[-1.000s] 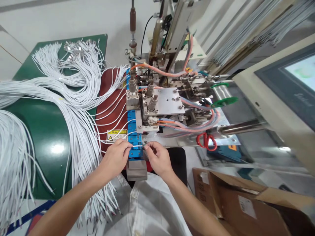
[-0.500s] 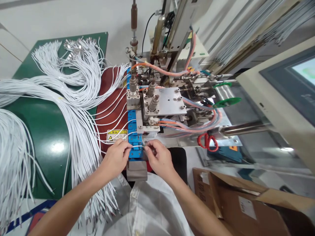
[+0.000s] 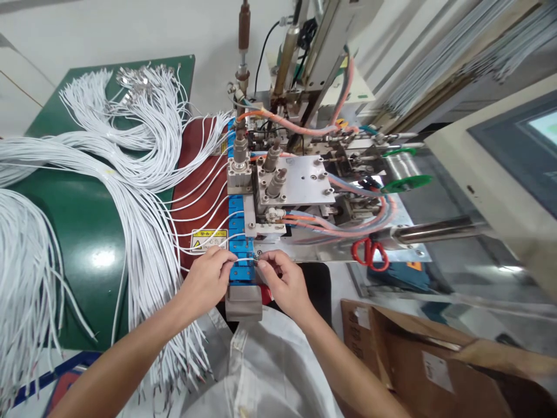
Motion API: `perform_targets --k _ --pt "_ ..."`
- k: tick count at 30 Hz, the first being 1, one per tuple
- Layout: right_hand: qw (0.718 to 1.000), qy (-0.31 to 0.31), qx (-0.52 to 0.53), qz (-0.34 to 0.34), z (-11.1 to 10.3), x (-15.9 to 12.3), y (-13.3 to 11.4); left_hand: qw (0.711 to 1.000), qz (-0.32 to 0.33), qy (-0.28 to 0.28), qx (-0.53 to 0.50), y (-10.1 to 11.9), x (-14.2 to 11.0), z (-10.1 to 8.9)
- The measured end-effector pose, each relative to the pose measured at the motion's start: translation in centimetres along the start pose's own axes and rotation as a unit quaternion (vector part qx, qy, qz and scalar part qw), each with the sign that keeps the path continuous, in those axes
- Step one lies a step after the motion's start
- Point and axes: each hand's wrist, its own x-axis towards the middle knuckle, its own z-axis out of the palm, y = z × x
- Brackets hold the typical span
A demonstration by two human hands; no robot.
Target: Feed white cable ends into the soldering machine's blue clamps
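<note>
My left hand (image 3: 212,273) pinches a white cable (image 3: 243,259) over the row of blue fixture blocks (image 3: 240,273) on the machine's near end. Opposite it, my right hand (image 3: 284,278) has thumb and index finger closed at the cable's end; the tip between them is too small to make out. Several other white cables run from the large bundle (image 3: 139,232) into blue blocks farther back. Behind my hands stands the machine's metal plate (image 3: 300,183) with its cylinders and air hoses.
A green table (image 3: 87,261) carries the cable bundles at left. Red-handled scissors (image 3: 369,253) lie on the machine's right side, near a wire spool (image 3: 402,168). A screen panel (image 3: 517,139) juts in at right, above a cardboard box (image 3: 426,354). A grey block (image 3: 243,303) stands below my hands.
The whole view has shifted slightly, with the machine sitting a little farther right. Both hands keep nearly the same pose at the cable over the blue blocks.
</note>
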Motion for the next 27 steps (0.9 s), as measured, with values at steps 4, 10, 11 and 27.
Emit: perform_targets --k 4,10,11,27 --pt "0.996 0.015 -0.053 -0.076 -0.5 0.1 -0.8 1.0 -0.005 0.005 -0.019 0.4 0.1 -0.2" --pt "0.982 -0.049 -0.049 -0.178 -2.2 0.7 -3.9 0.99 0.029 -0.002 -0.136 2.1 0.0 -0.9" --pt "0.986 -0.046 -0.022 -0.16 -2.1 0.7 -4.2 0.987 0.021 0.003 -0.161 2.3 -0.1 -0.8" --pt "0.988 0.036 0.152 0.01 0.3 -0.2 -3.8 0.92 -0.143 0.024 -0.364 2.5 -0.5 0.9"
